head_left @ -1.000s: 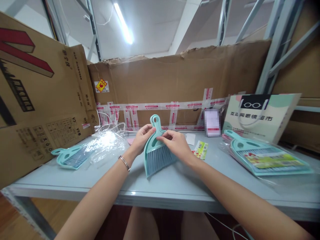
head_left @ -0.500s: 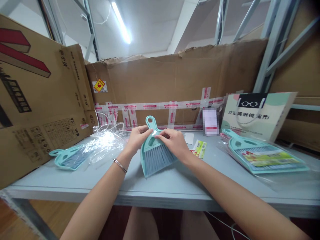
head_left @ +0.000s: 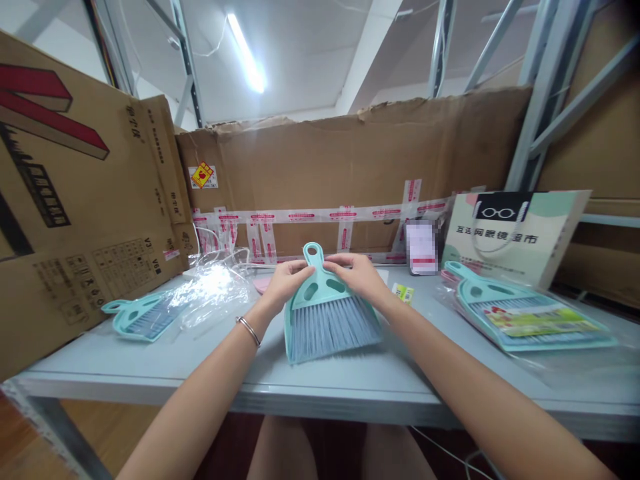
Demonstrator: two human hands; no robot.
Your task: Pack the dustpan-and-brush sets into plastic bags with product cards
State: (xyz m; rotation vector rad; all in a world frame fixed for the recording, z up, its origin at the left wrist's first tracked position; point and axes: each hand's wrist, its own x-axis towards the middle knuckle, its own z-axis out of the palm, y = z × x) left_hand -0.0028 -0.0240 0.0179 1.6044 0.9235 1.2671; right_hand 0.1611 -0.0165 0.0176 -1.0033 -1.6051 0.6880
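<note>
In the head view, we see the mint hand brush (head_left: 333,320) against its dustpan (head_left: 288,337), centred over the near side of the table (head_left: 320,381), directly between our left hand (head_left: 285,285) and right hand (head_left: 365,279). The long axis runs near to far: bristles near, handle far. Neither hand is clearly nearer. We hold the pair around the neck, thumbs in front, wrists angled inward; we cannot tell how the hidden fingertips sit behind.

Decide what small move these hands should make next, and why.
Perhaps the left hand and right hand should press the brush gently against the dustpan to check it is seated: both hands flank the handle, and the dustpan's rim shows past the brush's edge.
</note>
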